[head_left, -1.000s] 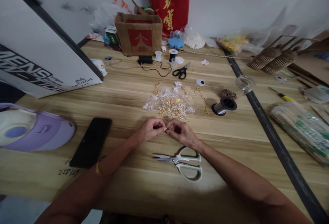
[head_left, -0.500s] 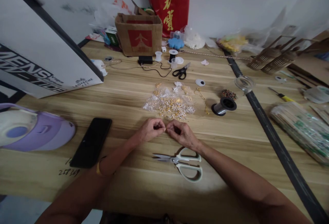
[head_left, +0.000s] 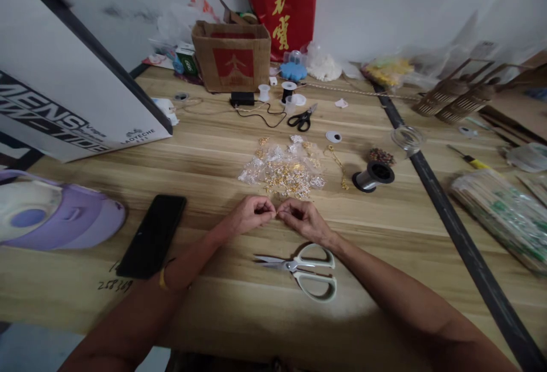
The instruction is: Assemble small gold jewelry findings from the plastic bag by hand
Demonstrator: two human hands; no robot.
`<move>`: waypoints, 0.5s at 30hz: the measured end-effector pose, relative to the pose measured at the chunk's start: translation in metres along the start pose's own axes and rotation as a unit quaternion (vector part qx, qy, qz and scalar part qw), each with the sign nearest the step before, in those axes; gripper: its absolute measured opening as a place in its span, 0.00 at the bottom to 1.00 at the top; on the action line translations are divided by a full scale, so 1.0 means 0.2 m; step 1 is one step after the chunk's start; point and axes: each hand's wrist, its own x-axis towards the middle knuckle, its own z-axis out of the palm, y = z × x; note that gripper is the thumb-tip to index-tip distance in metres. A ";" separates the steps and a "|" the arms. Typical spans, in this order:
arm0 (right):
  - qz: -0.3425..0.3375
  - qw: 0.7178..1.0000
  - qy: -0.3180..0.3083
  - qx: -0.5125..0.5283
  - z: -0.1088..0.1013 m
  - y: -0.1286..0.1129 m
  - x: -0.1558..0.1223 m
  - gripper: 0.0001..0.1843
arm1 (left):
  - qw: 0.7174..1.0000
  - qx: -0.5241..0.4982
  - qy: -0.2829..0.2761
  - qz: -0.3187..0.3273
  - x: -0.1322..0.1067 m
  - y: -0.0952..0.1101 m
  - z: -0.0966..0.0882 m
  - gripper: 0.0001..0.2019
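Observation:
My left hand point(head_left: 253, 214) and my right hand point(head_left: 302, 219) meet fingertip to fingertip over the table, each closed in a pinch. Whatever lies between the fingertips is too small to name; a tiny gold-coloured speck shows there. Just beyond the hands is a pile of small gold and silver jewelry findings point(head_left: 287, 175), partly in clear plastic bags. White-handled scissors point(head_left: 294, 265) lie partly spread below my right hand. A gold chain point(head_left: 337, 164) rests to the right of the pile, near a spool of silvery wire point(head_left: 372, 176).
On the left are a black phone point(head_left: 152, 236), a purple visor point(head_left: 81, 218) and a large white box point(head_left: 81, 76). Farther back stand a cardboard box point(head_left: 233, 58) and black scissors point(head_left: 301, 119). Packed wooden sticks point(head_left: 499, 212) lie at right, past a dark strip point(head_left: 453, 229).
My right hand's fingers have shifted slightly, with the pinch a little straighter. The left hand stays almost in place, and the things on the table have not moved.

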 end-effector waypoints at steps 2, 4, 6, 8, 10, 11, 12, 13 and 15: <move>0.004 1.000 -0.003 0.005 0.00 0.00 0.00 0.13 | 1.000 -0.003 -0.005 -0.011 0.00 0.00 0.00 0.10; 0.008 1.000 -0.004 0.011 0.00 0.00 0.00 0.13 | 1.000 -0.002 -0.010 -0.018 0.00 0.01 -0.01 0.11; 0.010 1.000 -0.007 0.016 0.00 0.00 0.00 0.13 | 1.000 -0.004 -0.013 -0.021 0.00 0.01 -0.01 0.12; 0.011 1.000 -0.009 0.019 0.00 0.00 0.00 0.14 | 1.000 -0.010 -0.016 -0.018 0.00 0.01 -0.01 0.13; 0.010 1.000 -0.010 0.021 0.00 0.00 0.00 0.14 | 1.000 -0.015 -0.015 -0.015 0.00 0.01 -0.01 0.14; 0.009 1.000 -0.009 0.021 0.00 0.00 0.00 0.14 | 1.000 -0.016 -0.014 -0.013 0.00 0.01 -0.01 0.14; 0.007 1.000 -0.008 0.020 0.00 0.00 0.00 0.14 | 1.000 -0.015 -0.013 -0.012 0.00 0.01 -0.01 0.14; 0.005 1.000 -0.007 0.019 0.00 0.00 0.00 0.14 | 1.000 -0.014 -0.011 -0.010 0.00 0.01 -0.01 0.15; 0.002 1.000 -0.003 0.018 0.00 0.00 0.00 0.13 | 1.000 -0.013 -0.008 -0.002 0.00 -0.01 -0.01 0.15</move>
